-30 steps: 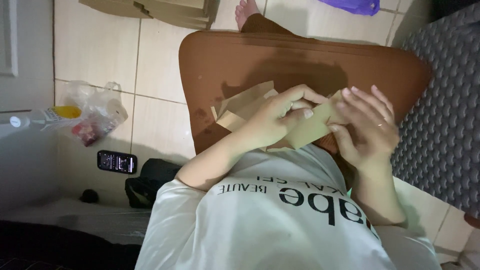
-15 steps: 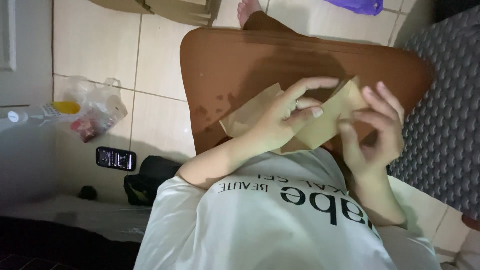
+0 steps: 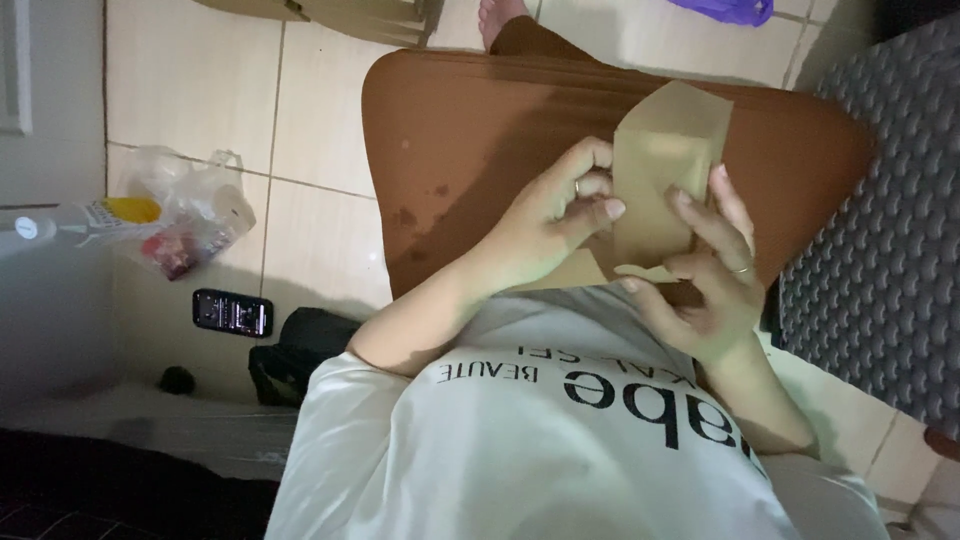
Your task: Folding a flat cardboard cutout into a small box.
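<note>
Tan paper bag (image 3: 668,150) in both hands; long axis twd knees

I see matt tan paper (image 3: 668,150), a folded piece with a soft crease. Under it, brown cloth trousers (image 3: 480,130) look smooth and matt. The floor tiles (image 3: 190,90) are glossy beige ceramic; the grey mat (image 3: 880,250) looks rough and knobbly.

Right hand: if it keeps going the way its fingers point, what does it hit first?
The right hand is already pinching the folded brown paper piece, fingers pointing up the picture along it. Going on, it would likely ride over that paper onto the brown-clad lap beneath, though depth is unclear.
</note>
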